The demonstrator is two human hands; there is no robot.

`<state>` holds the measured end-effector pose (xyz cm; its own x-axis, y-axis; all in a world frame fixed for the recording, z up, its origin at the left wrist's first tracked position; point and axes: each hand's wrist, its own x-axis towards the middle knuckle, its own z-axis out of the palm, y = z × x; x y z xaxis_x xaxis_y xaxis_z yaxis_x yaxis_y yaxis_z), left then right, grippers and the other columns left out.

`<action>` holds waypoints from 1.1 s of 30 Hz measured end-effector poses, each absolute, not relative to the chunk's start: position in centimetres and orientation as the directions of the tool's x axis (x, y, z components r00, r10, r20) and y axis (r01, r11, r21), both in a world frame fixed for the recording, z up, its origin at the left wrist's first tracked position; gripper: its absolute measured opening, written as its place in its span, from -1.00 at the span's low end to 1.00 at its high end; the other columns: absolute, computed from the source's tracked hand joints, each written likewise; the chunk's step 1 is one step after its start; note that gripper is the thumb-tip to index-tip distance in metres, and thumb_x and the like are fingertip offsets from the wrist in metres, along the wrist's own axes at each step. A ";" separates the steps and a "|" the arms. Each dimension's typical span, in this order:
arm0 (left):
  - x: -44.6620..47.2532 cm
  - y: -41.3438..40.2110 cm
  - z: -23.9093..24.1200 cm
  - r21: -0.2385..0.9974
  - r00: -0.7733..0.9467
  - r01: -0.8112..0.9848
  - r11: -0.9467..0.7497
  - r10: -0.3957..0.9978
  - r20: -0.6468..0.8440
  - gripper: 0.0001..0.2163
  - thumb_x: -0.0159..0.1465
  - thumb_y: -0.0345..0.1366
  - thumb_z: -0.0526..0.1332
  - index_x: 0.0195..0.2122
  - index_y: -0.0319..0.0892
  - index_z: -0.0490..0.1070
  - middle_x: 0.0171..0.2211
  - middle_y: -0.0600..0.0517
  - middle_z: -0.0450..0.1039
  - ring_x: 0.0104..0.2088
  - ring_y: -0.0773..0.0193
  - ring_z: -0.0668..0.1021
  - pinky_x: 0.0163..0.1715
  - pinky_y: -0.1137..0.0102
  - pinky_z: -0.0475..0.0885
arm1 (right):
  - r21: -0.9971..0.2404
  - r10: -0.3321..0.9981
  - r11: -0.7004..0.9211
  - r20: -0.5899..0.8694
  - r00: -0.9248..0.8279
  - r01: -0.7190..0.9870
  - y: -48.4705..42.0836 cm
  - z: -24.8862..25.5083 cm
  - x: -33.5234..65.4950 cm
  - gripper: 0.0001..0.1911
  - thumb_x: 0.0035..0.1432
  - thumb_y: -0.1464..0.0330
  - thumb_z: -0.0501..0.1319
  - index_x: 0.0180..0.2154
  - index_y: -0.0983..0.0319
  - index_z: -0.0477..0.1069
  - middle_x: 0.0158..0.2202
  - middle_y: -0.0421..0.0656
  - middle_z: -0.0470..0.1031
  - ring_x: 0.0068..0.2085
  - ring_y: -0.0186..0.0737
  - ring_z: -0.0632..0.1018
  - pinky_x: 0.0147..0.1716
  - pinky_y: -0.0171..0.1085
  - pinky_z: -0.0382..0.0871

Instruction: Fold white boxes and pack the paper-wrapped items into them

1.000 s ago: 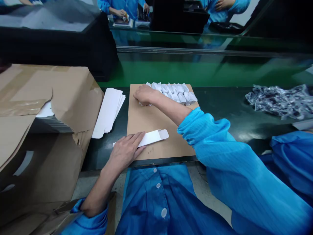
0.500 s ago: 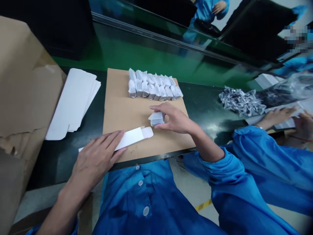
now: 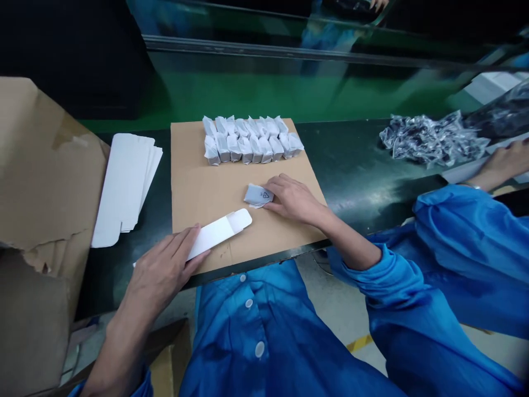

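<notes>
My left hand (image 3: 167, 264) is closed around a long white carton (image 3: 215, 237), which lies slantwise at the near edge of a cardboard sheet (image 3: 192, 190). The carton's end flap stands open toward the right. Between thumb and fingers, my right hand (image 3: 291, 199) grips a small wrapped packet (image 3: 258, 195) with a dark recycling-type mark on it. This packet is just above and to the right of the carton's open end, apart from it. Farther back on the sheet, several similar wrapped packets (image 3: 246, 148) stand in two rows.
Flat white cartons (image 3: 124, 184) lie in a stack on the left, beside a large cardboard box (image 3: 45, 176). To the right, a heap of clear plastic bags (image 3: 432, 138) rests on the dark bench (image 3: 343, 160). A co-worker's hand (image 3: 502, 162) and blue sleeve are at the right edge.
My right hand has closed on the wrapped packet and turned it, so its printed mark now shows. My left hand stays on the carton. The view has shifted slightly.
</notes>
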<state>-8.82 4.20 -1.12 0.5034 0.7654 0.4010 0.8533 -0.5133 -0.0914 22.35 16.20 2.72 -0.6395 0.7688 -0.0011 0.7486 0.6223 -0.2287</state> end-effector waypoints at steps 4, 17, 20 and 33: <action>-8.1 4.3 -0.5 -0.126 0.506 0.854 -0.505 0.750 0.426 -0.40 0.30 -0.17 0.26 0.31 -0.27 0.16 -0.08 -0.15 0.60 -0.20 0.09 0.61 -0.17 0.30 0.44 | -0.271 0.825 0.562 0.118 -0.553 0.781 15.3 1.2 21.7 -0.75 0.25 0.37 0.16 -0.06 0.30 0.45 -0.08 0.03 0.52 -0.03 -0.03 0.46 -0.08 -0.15 0.31; -7.3 3.6 0.1 -0.075 0.440 0.884 -0.462 0.765 0.469 -0.30 0.23 -0.23 0.34 0.35 -0.24 0.11 -0.06 -0.19 0.58 -0.18 0.04 0.61 -0.16 0.25 0.48 | -0.346 0.675 0.725 0.187 -0.714 0.595 10.9 3.3 21.0 -0.74 0.30 0.41 0.10 -0.03 0.33 0.43 -0.18 0.02 0.55 -0.16 -0.10 0.52 -0.22 -0.20 0.38; -6.9 3.4 0.3 -0.058 0.512 0.834 -0.548 0.731 0.450 -0.29 0.23 -0.24 0.35 0.36 -0.25 0.10 -0.07 -0.20 0.58 -0.17 0.05 0.61 -0.16 0.25 0.48 | -0.397 0.546 0.787 0.091 -0.833 0.472 11.8 4.4 21.5 -0.75 0.35 0.41 0.09 0.00 0.31 0.43 -0.13 0.00 0.55 -0.11 -0.13 0.53 -0.14 -0.21 0.38; -6.4 3.7 -0.1 -0.065 0.482 0.848 -0.525 0.715 0.506 -0.38 0.25 -0.28 0.31 0.31 -0.27 0.18 -0.09 -0.19 0.59 -0.18 0.05 0.59 -0.22 0.26 0.43 | -0.800 0.685 0.392 -0.074 -0.725 0.453 9.5 4.9 19.1 -0.75 0.33 0.43 0.12 -0.02 0.22 0.49 -0.02 -0.07 0.58 -0.13 -0.21 0.59 -0.17 -0.24 0.43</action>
<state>-6.36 3.67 -0.11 0.4817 0.7154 0.5061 0.8484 -0.5253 -0.0650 19.13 9.50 4.91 -0.7245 0.6852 -0.0741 0.4531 0.3925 -0.8004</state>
